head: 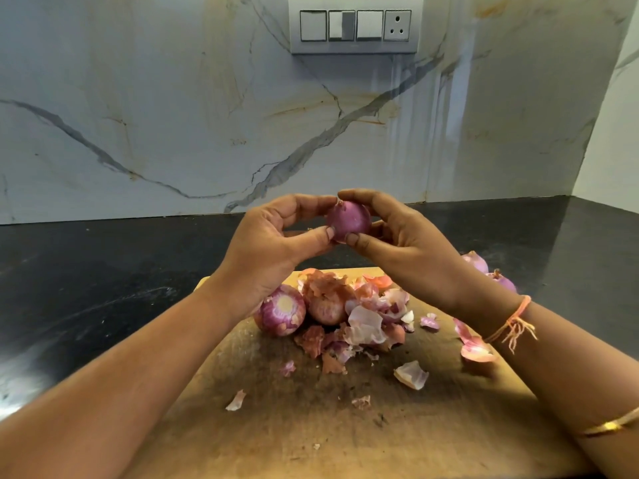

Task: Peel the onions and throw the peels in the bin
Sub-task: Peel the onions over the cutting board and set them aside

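Observation:
Both hands hold a small purple onion (pixel 348 221) up above the wooden cutting board (pixel 311 420). My left hand (pixel 273 243) pinches its left side with thumb and forefinger. My right hand (pixel 404 236) wraps it from the right, thumb at its lower edge. On the board lie a trimmed onion (pixel 281 314) with its cut end up, another onion (pixel 325 307) partly under skins, and a heap of papery peels (pixel 370 316). Loose peel scraps (pixel 411 375) are scattered toward the near side. No bin is in view.
Two more purple onions (pixel 491 271) rest on the dark countertop (pixel 86 271) right of the board, partly behind my right wrist. A marble wall (pixel 207 115) with a switch panel (pixel 356 25) stands behind the counter. A side wall closes the right corner.

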{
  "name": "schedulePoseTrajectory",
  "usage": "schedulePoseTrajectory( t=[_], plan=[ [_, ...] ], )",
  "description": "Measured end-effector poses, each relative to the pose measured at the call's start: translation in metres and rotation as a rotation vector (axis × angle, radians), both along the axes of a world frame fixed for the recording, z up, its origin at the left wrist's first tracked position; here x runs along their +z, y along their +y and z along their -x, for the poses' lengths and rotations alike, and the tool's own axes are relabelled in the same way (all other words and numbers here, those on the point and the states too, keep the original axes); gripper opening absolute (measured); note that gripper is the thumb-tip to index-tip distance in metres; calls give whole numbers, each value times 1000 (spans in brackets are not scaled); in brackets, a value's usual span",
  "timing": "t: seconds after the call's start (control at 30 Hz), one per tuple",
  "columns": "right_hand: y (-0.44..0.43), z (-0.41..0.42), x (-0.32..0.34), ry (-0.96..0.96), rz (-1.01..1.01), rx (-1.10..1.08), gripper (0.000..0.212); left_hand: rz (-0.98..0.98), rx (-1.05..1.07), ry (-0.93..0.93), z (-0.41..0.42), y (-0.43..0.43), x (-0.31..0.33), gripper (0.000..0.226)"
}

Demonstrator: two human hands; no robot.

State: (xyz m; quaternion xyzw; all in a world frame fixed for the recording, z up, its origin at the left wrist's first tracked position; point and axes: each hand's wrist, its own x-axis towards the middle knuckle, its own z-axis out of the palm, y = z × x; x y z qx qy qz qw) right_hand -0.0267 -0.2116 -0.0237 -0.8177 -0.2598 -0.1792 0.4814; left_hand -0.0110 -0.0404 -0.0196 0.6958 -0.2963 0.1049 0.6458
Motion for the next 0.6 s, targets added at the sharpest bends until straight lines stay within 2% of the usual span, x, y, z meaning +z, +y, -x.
schedulePoseTrajectory(
  t=[0.2,0.33,0.43,0.6],
  plan=[
    [-1,-2,-1,-16,-40,-13,44,-23,18,-9,-1,-1,0,33],
    [-3,0,0,-6,-82,-29,41,-86,167,-73,-6,3,-2,36],
    [-2,1,0,6,-53,-34,42,-141,283,-154,-7,6,-1,26],
    [0,2,0,6,-29,-36,42,-165,275,-176,-1,2,0,17]
  ],
)
